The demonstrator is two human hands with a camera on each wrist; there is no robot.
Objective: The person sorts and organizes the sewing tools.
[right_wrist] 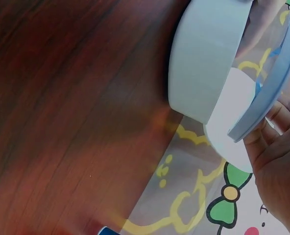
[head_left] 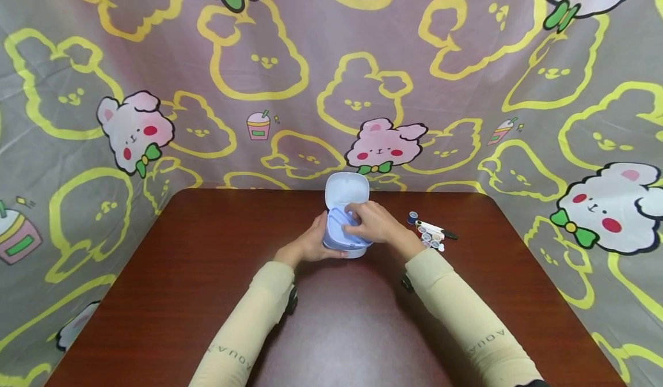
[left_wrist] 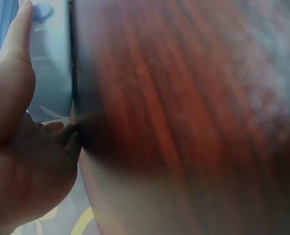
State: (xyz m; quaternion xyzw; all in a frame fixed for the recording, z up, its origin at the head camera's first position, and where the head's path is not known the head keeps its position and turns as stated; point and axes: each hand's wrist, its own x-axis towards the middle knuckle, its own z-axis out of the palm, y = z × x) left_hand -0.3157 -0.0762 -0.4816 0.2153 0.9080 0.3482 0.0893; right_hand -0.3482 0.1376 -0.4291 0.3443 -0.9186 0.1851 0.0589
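Note:
A small pale-blue box (right_wrist: pixel 208 58) stands on the table with its rounded, hinged lid (head_left: pixel 347 190) swung up at the back. My left hand (head_left: pixel 311 242) grips the box at its left side, the thumb along the front in the left wrist view. A blue inner tray (right_wrist: pixel 272 88) is tilted above the box, with a gap between the two in the right wrist view. My right hand (head_left: pixel 374 221) holds the tray by its edge, fingers curled at its far side. What lies inside the box is hidden under the tray.
To the right of the box lie a dark blue thread spool (head_left: pixel 412 217), a slim white tool with a dark end (head_left: pixel 437 230), and several small round pieces (head_left: pixel 430 239). A patterned cloth (head_left: pixel 290 87) hangs behind the brown table (head_left: pixel 233 231).

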